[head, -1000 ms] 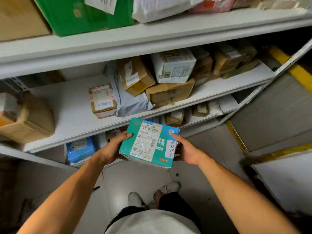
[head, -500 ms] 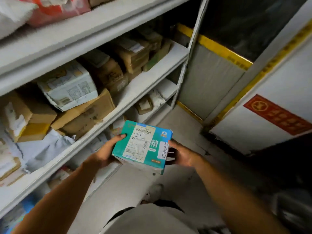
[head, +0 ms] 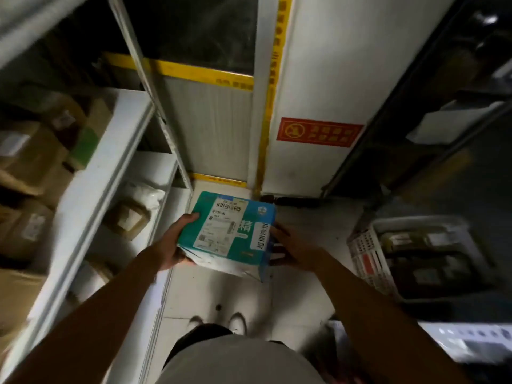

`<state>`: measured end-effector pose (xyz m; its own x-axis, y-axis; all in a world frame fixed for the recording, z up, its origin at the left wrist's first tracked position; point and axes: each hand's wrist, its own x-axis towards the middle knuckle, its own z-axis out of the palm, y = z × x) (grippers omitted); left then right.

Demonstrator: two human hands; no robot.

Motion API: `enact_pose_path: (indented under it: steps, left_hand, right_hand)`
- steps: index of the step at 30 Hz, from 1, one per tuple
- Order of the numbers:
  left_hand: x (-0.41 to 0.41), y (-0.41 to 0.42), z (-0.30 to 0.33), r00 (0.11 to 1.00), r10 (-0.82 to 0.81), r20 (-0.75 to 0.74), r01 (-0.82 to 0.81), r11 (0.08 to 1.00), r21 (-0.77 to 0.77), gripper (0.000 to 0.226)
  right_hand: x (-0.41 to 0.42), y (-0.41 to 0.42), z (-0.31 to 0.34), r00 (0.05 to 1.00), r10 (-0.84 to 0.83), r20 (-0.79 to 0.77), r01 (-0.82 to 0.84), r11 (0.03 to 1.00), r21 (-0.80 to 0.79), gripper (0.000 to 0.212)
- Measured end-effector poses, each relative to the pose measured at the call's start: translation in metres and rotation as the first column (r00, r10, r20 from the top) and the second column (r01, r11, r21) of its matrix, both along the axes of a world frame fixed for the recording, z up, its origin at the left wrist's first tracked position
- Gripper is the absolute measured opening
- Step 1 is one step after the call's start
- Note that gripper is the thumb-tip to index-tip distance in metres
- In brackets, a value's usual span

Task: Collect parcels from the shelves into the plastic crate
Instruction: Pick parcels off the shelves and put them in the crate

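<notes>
Head view: left hand (head: 172, 245) and right hand (head: 293, 249) grip a teal parcel (head: 230, 231) between them, white plastic crate (head: 368, 261) nearby.

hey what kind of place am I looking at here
Most likely a parcel depot or pickup storeroom: white shelves stacked with labelled cardboard parcels, a teal parcel with a barcode label carried in both hands, and a plastic crate on the floor.

Left of the grip: cartons (head: 25, 159) on the shelf (head: 91, 173) smeared, labels unreadable. Right of it: crate (head: 415, 253) dim, contents not made out. Under the parcel (head: 230, 231): fingers of both hands hidden. Beyond it: red sign (head: 318, 132) too blurred to read. Below: forearms cut by the bottom edge.
</notes>
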<state>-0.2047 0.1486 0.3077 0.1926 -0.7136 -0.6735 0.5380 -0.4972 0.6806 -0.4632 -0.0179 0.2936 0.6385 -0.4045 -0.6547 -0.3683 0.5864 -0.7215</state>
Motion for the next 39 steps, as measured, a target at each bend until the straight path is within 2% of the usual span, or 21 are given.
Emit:
enact_pose_path:
  steps: [2,4,8,11,14,16,18,22,23,26,27,30,33,39]
  left_hand:
    - [-0.011,-0.029,0.0,0.995,-0.098,0.005,0.098,0.995,0.021,0.046]
    - [-0.027,-0.056,0.0,0.979,-0.203,0.005,0.202,0.977,0.064,0.061]
    - [-0.058,-0.108,-0.004,0.935,-0.355,0.018,0.353,0.932,0.082,0.058]
    - [-0.075,-0.149,-0.008,0.876,-0.481,0.035,0.476,0.874,0.103,0.08]
    - [-0.09,-0.193,-0.015,0.833,-0.552,0.045,0.543,0.83,0.127,0.089]
    - [-0.098,-0.226,-0.02,0.806,-0.592,0.032,0.584,0.802,0.122,0.091]
    - [-0.107,-0.261,-0.022,0.774,-0.633,0.011,0.628,0.769,0.116,0.086]
    - [-0.129,-0.325,-0.022,0.718,-0.696,0.008,0.695,0.717,0.044,0.054]
    - [-0.134,-0.341,-0.022,0.698,-0.716,0.01,0.715,0.698,0.036,0.056]
    - [-0.15,-0.384,-0.023,0.624,-0.781,0.01,0.78,0.624,0.046,0.086]
    - [-0.156,-0.396,-0.025,0.592,-0.806,0.011,0.805,0.591,0.052,0.09]
    - [-0.172,-0.43,-0.031,0.492,-0.87,0.024,0.87,0.492,0.035,0.083]
    - [-0.189,-0.459,-0.043,0.412,-0.911,0.022,0.907,0.412,0.087,0.08]
    - [-0.239,-0.496,-0.05,0.239,-0.969,0.067,0.96,0.246,0.137,0.075]
  right_hand:
    - [-0.024,-0.007,-0.001,0.996,-0.084,-0.009,0.084,0.996,0.002,0.071]
    - [-0.049,-0.013,-0.005,0.986,-0.166,-0.017,0.166,0.986,0.018,0.07]
    - [-0.094,-0.017,-0.01,0.944,-0.328,-0.033,0.329,0.941,0.072,0.084]
    - [-0.118,-0.019,-0.013,0.898,-0.439,-0.04,0.441,0.892,0.099,0.082]
    - [-0.134,-0.03,-0.017,0.842,-0.534,-0.07,0.539,0.836,0.102,0.077]
    - [-0.14,-0.044,-0.014,0.804,-0.588,-0.092,0.595,0.799,0.091,0.086]
    - [-0.147,-0.059,-0.01,0.783,-0.616,-0.089,0.621,0.78,0.072,0.098]
    - [-0.161,-0.093,-0.003,0.718,-0.691,-0.086,0.696,0.716,0.059,0.115]
    - [-0.164,-0.102,-0.003,0.698,-0.71,-0.092,0.716,0.696,0.055,0.115]
    - [-0.172,-0.123,-0.007,0.627,-0.773,-0.099,0.779,0.623,0.072,0.109]
    - [-0.175,-0.127,-0.01,0.598,-0.794,-0.106,0.801,0.592,0.086,0.112]
    - [-0.184,-0.134,-0.018,0.534,-0.839,-0.103,0.844,0.522,0.122,0.123]
    - [-0.193,-0.136,-0.025,0.476,-0.874,-0.1,0.874,0.457,0.167,0.127]
    - [-0.219,-0.15,-0.038,0.379,-0.92,-0.104,0.906,0.346,0.242,0.117]
